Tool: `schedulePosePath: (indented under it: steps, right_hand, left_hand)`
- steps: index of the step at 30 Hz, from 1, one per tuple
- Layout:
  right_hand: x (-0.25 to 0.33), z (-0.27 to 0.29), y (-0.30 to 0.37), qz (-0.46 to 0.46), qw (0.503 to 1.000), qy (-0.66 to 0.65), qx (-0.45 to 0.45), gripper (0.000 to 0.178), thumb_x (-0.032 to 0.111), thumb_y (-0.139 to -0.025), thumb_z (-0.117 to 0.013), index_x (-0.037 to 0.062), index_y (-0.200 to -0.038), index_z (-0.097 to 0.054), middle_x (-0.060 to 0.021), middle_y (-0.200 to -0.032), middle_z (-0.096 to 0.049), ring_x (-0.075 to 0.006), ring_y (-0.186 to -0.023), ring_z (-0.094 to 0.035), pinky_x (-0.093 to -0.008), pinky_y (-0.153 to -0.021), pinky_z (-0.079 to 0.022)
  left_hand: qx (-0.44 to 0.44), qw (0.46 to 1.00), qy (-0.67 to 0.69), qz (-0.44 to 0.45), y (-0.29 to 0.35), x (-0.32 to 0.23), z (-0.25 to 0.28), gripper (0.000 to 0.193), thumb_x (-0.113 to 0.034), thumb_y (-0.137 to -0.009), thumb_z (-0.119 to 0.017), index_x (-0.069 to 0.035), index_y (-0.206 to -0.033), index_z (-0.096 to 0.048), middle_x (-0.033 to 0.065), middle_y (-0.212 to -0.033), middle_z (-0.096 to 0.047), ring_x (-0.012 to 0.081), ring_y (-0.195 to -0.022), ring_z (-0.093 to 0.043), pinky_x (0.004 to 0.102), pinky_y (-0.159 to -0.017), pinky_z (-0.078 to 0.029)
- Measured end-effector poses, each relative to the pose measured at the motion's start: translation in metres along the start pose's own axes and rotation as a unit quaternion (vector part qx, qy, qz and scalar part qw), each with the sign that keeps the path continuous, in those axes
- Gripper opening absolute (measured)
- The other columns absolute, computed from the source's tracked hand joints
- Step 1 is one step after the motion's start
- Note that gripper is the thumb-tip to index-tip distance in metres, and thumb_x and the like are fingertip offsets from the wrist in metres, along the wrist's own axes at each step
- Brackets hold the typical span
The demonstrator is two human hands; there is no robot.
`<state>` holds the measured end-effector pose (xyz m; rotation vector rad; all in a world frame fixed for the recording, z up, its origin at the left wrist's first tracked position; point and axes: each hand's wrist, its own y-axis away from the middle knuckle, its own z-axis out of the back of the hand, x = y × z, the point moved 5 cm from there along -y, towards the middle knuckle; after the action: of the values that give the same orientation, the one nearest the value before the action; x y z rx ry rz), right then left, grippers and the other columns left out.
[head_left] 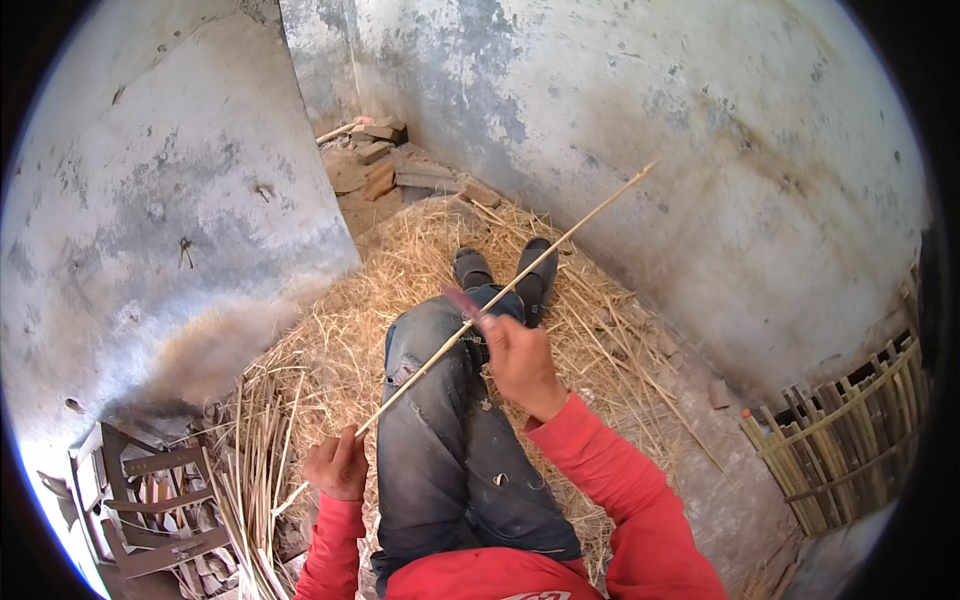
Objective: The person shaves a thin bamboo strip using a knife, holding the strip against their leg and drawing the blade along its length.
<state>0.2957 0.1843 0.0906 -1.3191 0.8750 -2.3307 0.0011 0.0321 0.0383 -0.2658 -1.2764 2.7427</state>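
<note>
Stick [507, 292] slants over the legs, reddish tool [461, 301] at its middle

Nearest is the left hand [338, 465], its fingers closed around the stick's lower end. From there the stick runs up and rightward over the trousers [425, 470], passing above a knee; whether it rests on the cloth I cannot tell. The right hand [522, 368] is wrapped round the tool, which meets or crosses the stick. Motion blur hides the tool's edge, and I cannot tell whether those fingers also pinch the stick.

If the tool is sharp, a skid along the stick would carry it toward the left hand or the thigh; too much force or a hard knot would cause that. Only the left hand's hold is certain, so a loose grasp there could let the stick roll, and leaning hard on so thin a piece could bow or snap it. The long free end could also knock the wall [650, 90] if it swings.

Beyond the legs, straw [400, 270] surrounds the shoes [536, 266]. Loose strips [262, 440] lie at left beside a metal frame [160, 505], a slatted basket [850, 440] stands at right, and bricks [379, 181] sit in the far corner.
</note>
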Motion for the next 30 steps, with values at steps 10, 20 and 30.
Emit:
schedulePosePath:
  steps: [10, 20, 30]
  right_hand:
    - [-0.036, 0.032, -0.038, -0.081, 0.995, 0.050, -0.037, 0.041, 0.026, -0.107, -0.048, -0.0012, -0.083, -0.066, -0.0266, -0.073, -0.063, -0.0423, -0.061, -0.062, -0.0492, -0.056, -0.045]
    - [-0.036, 0.036, -0.031, -0.110, 0.993, -0.020, -0.047, 0.050, 0.030, -0.109, -0.049, -0.0002, -0.071, -0.057, -0.0130, -0.052, -0.044, -0.0226, -0.046, -0.037, -0.0431, -0.046, -0.030]
    - [0.006, 0.006, -0.010, -0.262, 0.895, -0.347, 0.104, 0.055, 0.040, -0.110, -0.049, 0.0121, -0.062, -0.051, 0.0063, -0.056, -0.045, -0.0041, -0.051, -0.041, -0.0256, -0.048, -0.032]
  left_hand:
    - [-0.020, 0.999, -0.002, -0.040, -0.024, -0.019, -0.002, 0.027, -0.013, -0.074, -0.083, -0.020, -0.100, -0.077, -0.0007, -0.066, -0.055, 0.0212, -0.051, -0.050, 0.0366, -0.050, -0.037]
    - [-0.012, 0.999, -0.014, -0.029, -0.025, -0.019, -0.007, 0.021, -0.017, -0.077, -0.082, -0.020, -0.097, -0.077, -0.0002, -0.066, -0.055, 0.0221, -0.051, -0.049, 0.0372, -0.050, -0.038]
    - [0.030, 0.965, 0.216, 0.144, -0.031, -0.010, -0.008, 0.013, -0.009, -0.082, -0.082, -0.005, -0.093, -0.077, 0.0083, -0.064, -0.061, 0.0221, -0.051, -0.054, 0.0326, -0.049, -0.039]
